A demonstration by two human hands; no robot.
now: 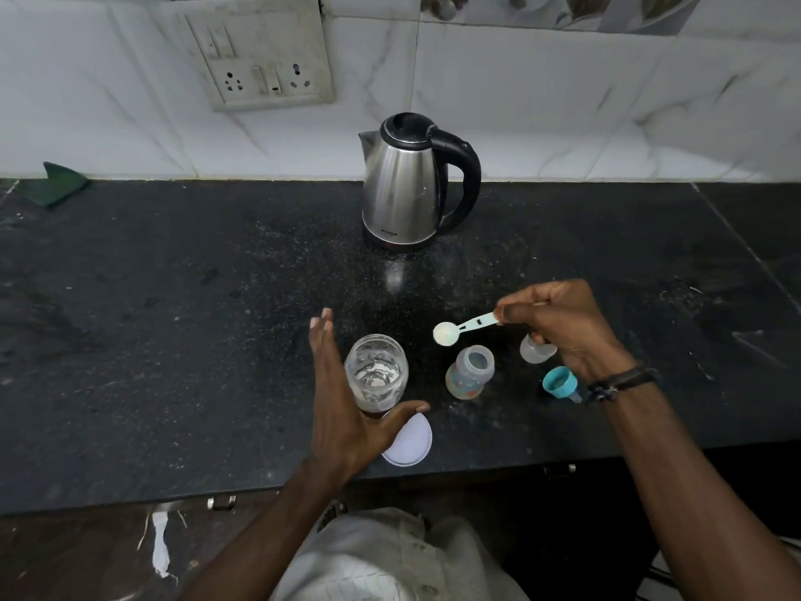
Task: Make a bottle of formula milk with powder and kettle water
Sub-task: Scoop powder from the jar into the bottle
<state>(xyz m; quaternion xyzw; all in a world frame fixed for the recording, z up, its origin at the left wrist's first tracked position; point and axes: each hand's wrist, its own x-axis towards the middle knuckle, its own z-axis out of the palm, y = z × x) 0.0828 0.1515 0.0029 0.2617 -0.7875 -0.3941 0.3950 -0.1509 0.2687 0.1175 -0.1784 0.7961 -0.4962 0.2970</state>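
So the right hand point(568, 327) is pinching the far end of the scoop point(466, 326) handle, with a heap of powder in the bowl, hovering just above and behind the open bottle point(471, 371). That scoop looks like thin light plastic, probably a bit bendy, and loose powder will tip off at the slightest tilt, so holding it by the handle end and keeping it level seems the way to go. The bottle neck is narrow and the bottle looks light, so I'd guess it could topple easily if bumped. The left hand point(342, 401) is spread flat, fingers straight, resting against the side of the powder jar point(376, 371), thumb round the front, not really gripping. The jar's lid point(409, 442) lies by the counter point(173, 340) edge. Just beside the bottle are the teat point(536, 350) and blue ring point(560, 382), under the right wrist, easy to knock. The kettle point(411, 184) stands well back by the wall.
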